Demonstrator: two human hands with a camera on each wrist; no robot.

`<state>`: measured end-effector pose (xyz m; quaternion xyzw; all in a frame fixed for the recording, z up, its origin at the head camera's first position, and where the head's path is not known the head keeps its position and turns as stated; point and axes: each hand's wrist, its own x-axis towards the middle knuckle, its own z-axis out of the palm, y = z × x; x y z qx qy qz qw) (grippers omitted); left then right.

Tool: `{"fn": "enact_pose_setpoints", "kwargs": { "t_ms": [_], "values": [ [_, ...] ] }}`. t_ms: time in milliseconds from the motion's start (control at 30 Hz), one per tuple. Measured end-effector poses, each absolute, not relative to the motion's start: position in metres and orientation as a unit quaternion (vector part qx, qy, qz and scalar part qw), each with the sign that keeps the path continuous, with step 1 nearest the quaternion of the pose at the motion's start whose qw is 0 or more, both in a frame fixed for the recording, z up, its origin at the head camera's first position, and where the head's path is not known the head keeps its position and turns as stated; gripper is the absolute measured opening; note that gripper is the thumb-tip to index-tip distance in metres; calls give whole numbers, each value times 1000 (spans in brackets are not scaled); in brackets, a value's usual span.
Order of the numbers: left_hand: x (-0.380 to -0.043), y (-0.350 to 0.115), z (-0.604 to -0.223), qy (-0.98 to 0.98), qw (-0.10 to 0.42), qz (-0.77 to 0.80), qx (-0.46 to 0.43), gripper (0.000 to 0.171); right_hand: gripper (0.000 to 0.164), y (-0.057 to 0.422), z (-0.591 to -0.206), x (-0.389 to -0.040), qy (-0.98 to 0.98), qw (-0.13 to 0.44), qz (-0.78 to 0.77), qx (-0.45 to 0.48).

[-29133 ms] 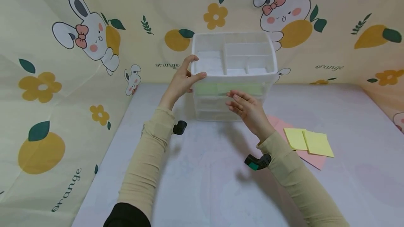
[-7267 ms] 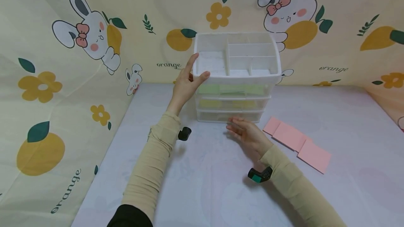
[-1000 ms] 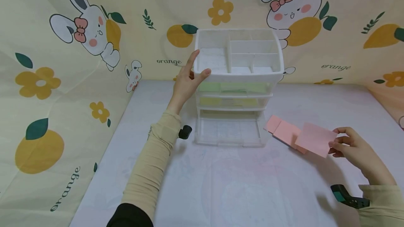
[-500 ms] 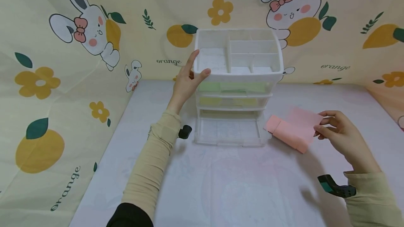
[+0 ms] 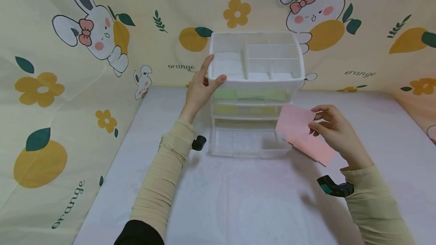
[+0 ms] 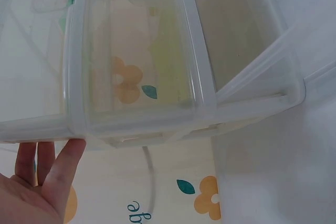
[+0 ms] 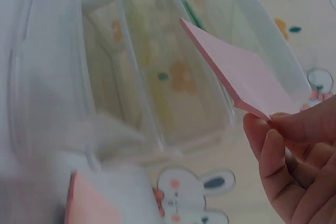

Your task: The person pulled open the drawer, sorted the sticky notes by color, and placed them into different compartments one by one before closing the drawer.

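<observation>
My right hand [image 5: 330, 131] pinches a pink sticky note pad [image 5: 295, 121] between thumb and fingers; in the right wrist view the pad [image 7: 236, 72] is tilted, its thick edge showing. It is in the air beside a white plastic drawer organizer [image 5: 255, 83], partly overlapping the right end of the pulled-out clear bottom drawer [image 5: 245, 139]. More pink sticky note pads [image 5: 315, 150] lie on the table below that hand. With extended fingers and thumb, my left hand [image 5: 201, 93] rests against the organizer's upper left side; the left wrist view shows the fingers [image 6: 60, 169] touching its edge.
Through the two upper drawer fronts show green notes [image 5: 252, 94] and, below, yellow notes [image 5: 245, 110]; both drawers are pushed in. A divided tray [image 5: 272, 52] tops the organizer. A patterned cloth backdrop [image 5: 190, 6] rises behind and at the left of the white table [image 5: 218, 199].
Over the last second, my right hand carries the pink pad leftward and up, toward the organizer. Since 7 seconds ago the bottom drawer has come out. The left hand stays in place.
</observation>
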<state>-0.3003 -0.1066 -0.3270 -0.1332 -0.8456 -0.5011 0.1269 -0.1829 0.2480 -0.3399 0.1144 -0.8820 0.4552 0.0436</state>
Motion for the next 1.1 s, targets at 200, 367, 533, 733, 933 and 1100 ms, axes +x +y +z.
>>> {"fn": "enact_pose_setpoints", "kwargs": {
  "t_ms": [200,367,533,733,933,1100],
  "values": [
    [-300,-108,-328,-849,121,-500,-124,67,36,215,-343,-199,-876,19,463,133],
    [-300,-109,-327,-851,116,-499,-121,67,34,185,-352,-211,-856,-12,496,143],
    [-299,-109,-326,-851,117,-498,-123,69,32,157,-368,-223,-862,-42,484,147],
    [-298,-109,-326,-851,118,-496,-127,70,30,130,-390,-231,-869,-63,461,168],
    [-298,-108,-327,-850,121,-497,-126,68,32,116,-403,-235,-884,-80,428,171],
    [-298,-107,-326,-848,125,-499,-130,67,33,110,-410,-236,-885,-107,419,173]
  ]
}}
